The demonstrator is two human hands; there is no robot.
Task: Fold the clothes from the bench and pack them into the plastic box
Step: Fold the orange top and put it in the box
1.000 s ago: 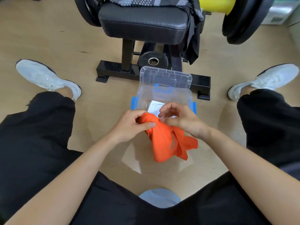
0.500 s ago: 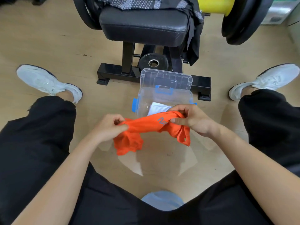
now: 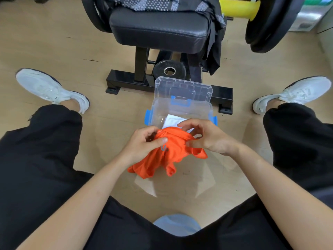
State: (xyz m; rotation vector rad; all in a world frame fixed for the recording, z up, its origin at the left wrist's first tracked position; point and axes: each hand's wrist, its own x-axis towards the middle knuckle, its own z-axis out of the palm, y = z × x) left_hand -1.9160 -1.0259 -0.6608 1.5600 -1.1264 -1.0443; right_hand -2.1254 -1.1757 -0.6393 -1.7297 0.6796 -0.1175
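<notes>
Seated person bunches orange shirt point(image 3: 167, 154) above floor, just before clear plastic box point(image 3: 180, 110) | L hand point(image 3: 144, 144) pinches cloth, R hand point(image 3: 210, 137) fingers curled on its top edge | white folded item point(image 3: 173, 120) in box, lid open | dark clothes point(image 3: 212, 38) on bench point(image 3: 158, 31)

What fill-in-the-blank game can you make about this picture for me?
1. The left hand and the right hand both hold a crumpled garment whose colour is ____.
2. The clear plastic box on the floor has clips coloured ____.
3. Inside the box already lies a folded cloth that is ____.

Missing words: orange, blue, white.
</notes>
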